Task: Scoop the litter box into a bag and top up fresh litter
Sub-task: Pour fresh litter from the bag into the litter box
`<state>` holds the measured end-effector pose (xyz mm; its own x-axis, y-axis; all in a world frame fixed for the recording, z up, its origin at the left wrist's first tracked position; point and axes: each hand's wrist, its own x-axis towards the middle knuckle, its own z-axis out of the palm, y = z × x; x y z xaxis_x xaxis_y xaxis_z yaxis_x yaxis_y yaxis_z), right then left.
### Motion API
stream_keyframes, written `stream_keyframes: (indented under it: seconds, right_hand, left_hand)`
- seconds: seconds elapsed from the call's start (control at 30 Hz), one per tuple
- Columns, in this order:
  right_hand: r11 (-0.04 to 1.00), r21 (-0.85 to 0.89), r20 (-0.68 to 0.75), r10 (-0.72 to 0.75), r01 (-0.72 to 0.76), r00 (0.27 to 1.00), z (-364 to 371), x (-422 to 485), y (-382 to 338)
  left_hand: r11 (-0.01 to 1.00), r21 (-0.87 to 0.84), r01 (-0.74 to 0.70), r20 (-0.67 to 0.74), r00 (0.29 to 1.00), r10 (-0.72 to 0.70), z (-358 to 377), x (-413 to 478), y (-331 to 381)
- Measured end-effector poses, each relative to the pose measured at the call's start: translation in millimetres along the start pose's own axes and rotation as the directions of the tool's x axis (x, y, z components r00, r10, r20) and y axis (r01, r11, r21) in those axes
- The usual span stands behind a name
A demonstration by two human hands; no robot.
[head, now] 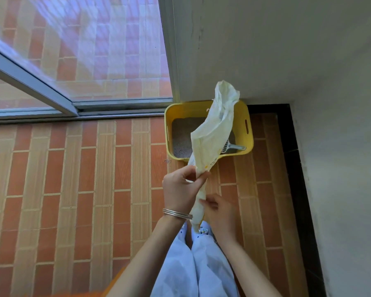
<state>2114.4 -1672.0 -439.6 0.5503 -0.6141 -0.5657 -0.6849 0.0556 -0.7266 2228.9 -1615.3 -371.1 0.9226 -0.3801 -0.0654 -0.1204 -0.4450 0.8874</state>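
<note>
Bag (212, 133) rises toward twelve o'clock: your left hand (180, 189) pinches it, your right hand (220, 214) grips lower (scoop (237, 147) lies in litter box (241, 114)).

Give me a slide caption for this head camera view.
Left hand and right hand hold a pale plastic bag before the yellow litter box, scoop lying inside.

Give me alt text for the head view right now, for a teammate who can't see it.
A left hand and a right hand grip a crumpled pale bag above a tiled floor. Behind it, a yellow litter box holding grey litter and a scoop sits in the corner beside a glass door.
</note>
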Motion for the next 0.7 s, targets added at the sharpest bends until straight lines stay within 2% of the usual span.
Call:
stream_keyframes:
  seconds: [0.17, 0.27, 0.3, 0.4, 0.53, 0.7]
  right_hand:
    - [0.997, -0.061, -0.041, -0.044, 0.041, 0.998, -6.4, 1.5, -4.5]
    - [1.000, -0.019, -0.066, -0.025, 0.023, 0.998, -14.1, 1.0, -7.2]
    - [1.000, -0.010, -0.072, -0.026, 0.025, 0.997, -16.5, 1.7, -7.9]
    - [0.994, -0.070, -0.110, -0.086, 0.079, 0.990, -22.6, 1.6, -11.1]
    - [0.994, -0.062, -0.145, -0.096, 0.088, 0.985, -25.9, -0.8, -14.7]
    - [0.997, -0.037, -0.144, -0.072, 0.068, 0.987, -25.9, -0.3, -13.4]
  left_hand:
    - [0.994, -0.089, -0.058, 0.063, 0.996, 0.064, -5.5, -0.1, -12.6]
    - [0.992, -0.085, -0.092, 0.144, 0.984, 0.103, -5.5, -14.3, -30.6]
    - [0.997, -0.064, -0.052, 0.165, 0.984, 0.062, -2.8, -23.5, -38.9]
    - [0.981, -0.035, 0.190, 0.207, 0.962, -0.178, 8.8, -60.3, -63.6]
    - [0.951, 0.059, 0.305, 0.278, 0.910, -0.309, 25.6, -106.7, -89.5]
    - [0.876, 0.063, 0.477, 0.142, 0.865, -0.481, 42.5, -126.6, -95.7]
